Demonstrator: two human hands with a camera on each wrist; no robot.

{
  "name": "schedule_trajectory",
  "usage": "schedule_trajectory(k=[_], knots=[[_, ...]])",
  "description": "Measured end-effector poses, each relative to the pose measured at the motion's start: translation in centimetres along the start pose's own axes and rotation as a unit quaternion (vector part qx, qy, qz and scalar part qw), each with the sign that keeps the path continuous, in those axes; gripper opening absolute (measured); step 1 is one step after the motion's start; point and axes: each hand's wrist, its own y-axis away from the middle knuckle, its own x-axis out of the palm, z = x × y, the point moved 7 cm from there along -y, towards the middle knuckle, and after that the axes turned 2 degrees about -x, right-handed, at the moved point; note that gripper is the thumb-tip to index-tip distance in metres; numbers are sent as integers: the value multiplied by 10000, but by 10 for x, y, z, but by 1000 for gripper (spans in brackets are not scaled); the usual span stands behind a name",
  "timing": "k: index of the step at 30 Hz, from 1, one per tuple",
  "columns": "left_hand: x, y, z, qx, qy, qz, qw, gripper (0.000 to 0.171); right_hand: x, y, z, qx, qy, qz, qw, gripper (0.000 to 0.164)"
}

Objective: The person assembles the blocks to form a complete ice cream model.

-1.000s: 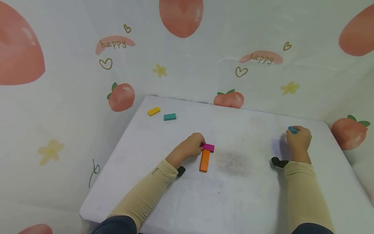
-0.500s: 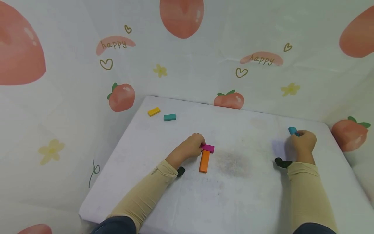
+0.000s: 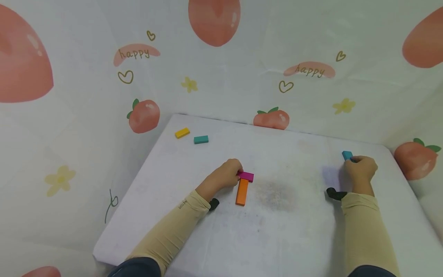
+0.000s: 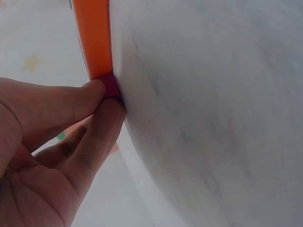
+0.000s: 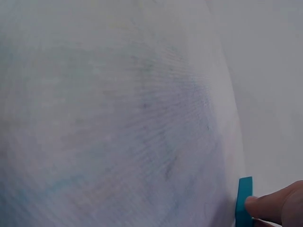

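In the head view, I saw the left hand [image 3: 227, 172] pinching the magenta block [image 3: 247, 176], which lay on the white table [image 3: 294, 242] crosswise against the far end of the orange block [image 3: 242, 193]. Well to the right, the right hand [image 3: 362, 168] pinched the blue block [image 3: 347, 155]. From the left wrist, thumb and fingertips squeezed the magenta block's end. From the right wrist, a thumb pressed the blue block; the other fingers were mostly hidden.
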Motion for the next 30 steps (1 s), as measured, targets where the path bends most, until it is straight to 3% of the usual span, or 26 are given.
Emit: schedule_trajectory(k=[8, 30], knots=[[0, -1, -1, -1, -73, -81, 9999, 25, -5, -2, 5, -125, 153, -35, 9998, 52], [1, 1, -2, 32, -57, -77, 9999, 25, 5, 8, 7, 90, -77, 262, 9996, 51]])
